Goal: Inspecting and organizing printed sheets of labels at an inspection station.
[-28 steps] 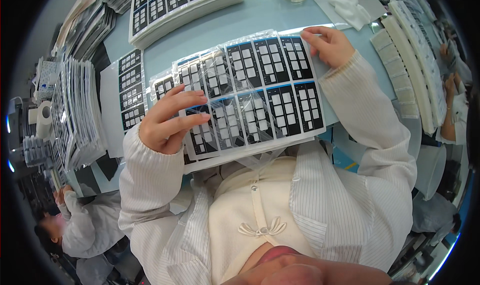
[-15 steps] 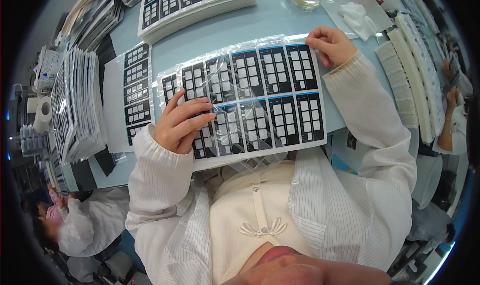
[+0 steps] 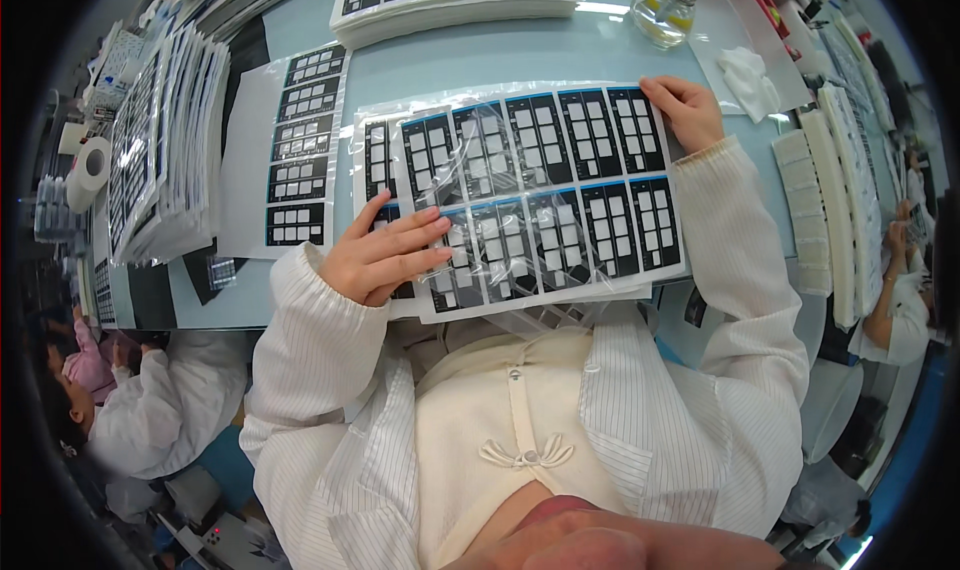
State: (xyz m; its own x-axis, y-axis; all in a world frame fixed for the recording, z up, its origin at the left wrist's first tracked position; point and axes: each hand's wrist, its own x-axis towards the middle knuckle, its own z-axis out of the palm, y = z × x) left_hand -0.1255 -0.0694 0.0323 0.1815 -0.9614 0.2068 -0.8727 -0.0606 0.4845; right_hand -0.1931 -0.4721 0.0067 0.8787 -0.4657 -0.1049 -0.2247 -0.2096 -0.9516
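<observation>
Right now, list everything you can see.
Top sheet: one, black and white, before the wearer.
Lower sheets: several, same colours, beneath.
Film: uncounted, clear, over top sheet.
Far stack: one, black and white, back.
Left stack: one, black and white, left.
Side sheet: one, black and white, beside left stack.
Bottle: one, clear, back right.
Cloth: one, white, right.
Roll: one, white, far left.
Strips: several, cream, right.
Table: one, bluish, centre.
Other people: several, varied clothing, edges.
Left hand: one, white sleeve, on top sheet.
Right hand: one, white sleeve, at top sheet's corner.
</observation>
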